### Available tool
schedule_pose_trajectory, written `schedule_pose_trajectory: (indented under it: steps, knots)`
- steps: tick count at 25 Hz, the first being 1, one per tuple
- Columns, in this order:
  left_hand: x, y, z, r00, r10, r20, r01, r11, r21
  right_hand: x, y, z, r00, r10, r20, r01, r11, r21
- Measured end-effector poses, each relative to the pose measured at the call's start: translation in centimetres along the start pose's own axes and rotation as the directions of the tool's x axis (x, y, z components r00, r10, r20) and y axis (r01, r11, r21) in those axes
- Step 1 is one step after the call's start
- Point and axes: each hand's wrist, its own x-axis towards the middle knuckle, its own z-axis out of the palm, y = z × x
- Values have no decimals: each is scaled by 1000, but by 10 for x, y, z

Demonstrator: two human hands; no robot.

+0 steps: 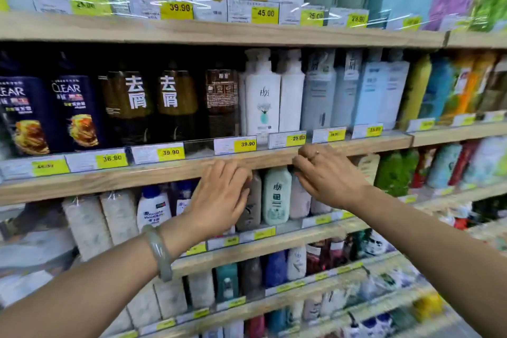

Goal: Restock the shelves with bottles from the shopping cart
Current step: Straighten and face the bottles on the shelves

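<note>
My left hand [219, 197], with a jade bangle on its wrist, curls around the left side of a grey-brown bottle [253, 206] on the third shelf down. My right hand [326, 173], wearing a ring, has its fingertips closed over the top of a pale pink bottle [300, 199] on the same shelf. A pale green bottle [277, 195] stands upright between those two, untouched. All three sit just under the wooden shelf edge [164, 173]. The shopping cart is out of view.
The shelf above holds dark Clear bottles [74, 110], brown bottles [175, 101], white pump bottles [262, 96] and light blue ones [370, 93], with yellow price tags [247, 143] along the front. White textured bottles [87, 225] stand to the left of my hands. Lower shelves are packed with small bottles.
</note>
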Motion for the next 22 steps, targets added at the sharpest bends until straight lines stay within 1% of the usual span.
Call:
schedule_pose_trajectory:
  steps: [2,3,4,5,6,7,8,9,12,14,16,19,22]
  knots:
    - [-13,11,21,994,-14,106,16,1000,-14,-19,-4,19,986,58,159,-68,996,61]
    - [-16,17,31,986,-27,164,32,999,-31,-27,-6,29,965,109,240,-137,985,103]
    - [-17,23,39,975,-36,221,49,998,-51,-34,-9,38,925,176,337,-241,957,160]
    - [-17,29,46,958,-40,283,62,996,-70,-41,-11,47,859,230,457,-353,913,204]
    - [-15,35,52,938,-36,344,71,994,-88,-47,-13,54,776,243,582,-440,870,222]
    - [-13,41,59,918,-24,396,70,992,-103,-52,-15,60,700,223,678,-484,846,221]
    - [-11,47,66,896,-3,444,59,992,-112,-57,-15,66,645,198,738,-498,841,210]
    - [-8,53,73,878,20,479,43,992,-122,-62,-14,71,608,184,772,-505,840,197]
    - [4,72,91,820,54,569,23,991,-128,-79,-2,86,553,219,804,-598,776,201]
    - [12,83,104,780,42,624,33,994,-108,-90,16,98,528,261,808,-675,706,213]
    - [26,92,118,766,7,643,45,997,-65,-95,44,113,519,321,792,-729,651,213]
    - [52,101,135,809,-101,579,116,993,12,-87,87,129,567,446,692,-757,614,225]
    - [78,111,159,842,-236,484,224,971,83,-70,121,145,651,503,569,-733,613,296]
